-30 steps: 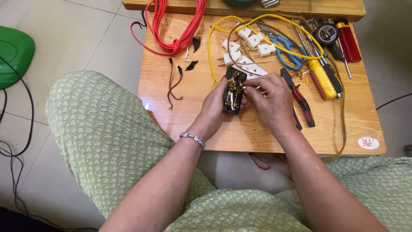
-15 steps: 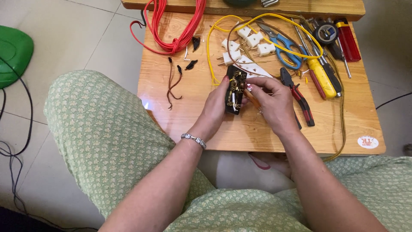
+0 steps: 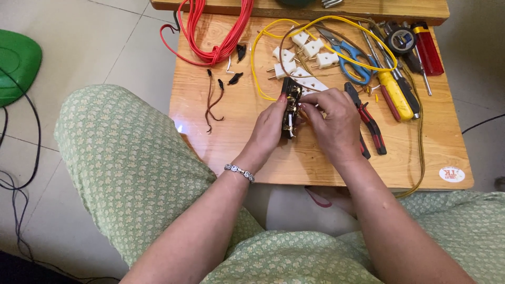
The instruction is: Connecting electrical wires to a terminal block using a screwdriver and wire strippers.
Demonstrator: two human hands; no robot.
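two hands on one black socket block

the left hand (image 3: 271, 126) closes its grip on a black socket block (image 3: 290, 107) with brass contacts, held upright just above the bench (image 3: 236, 142). the right hand (image 3: 331, 123) pinches its other side; its fingertips hide what they work on. one yellow wire (image 3: 256, 68) loops behind. four white plugs (image 3: 307, 50), one blue-handled pair of scissors (image 3: 351, 63) and one red wire coil (image 3: 223, 31), cut off at the top, lie beyond. red-handled pliers (image 3: 368, 118) lie beside the right hand.

Socket's (image 3: 290, 108) lower part behind hands (image 3: 302, 123)
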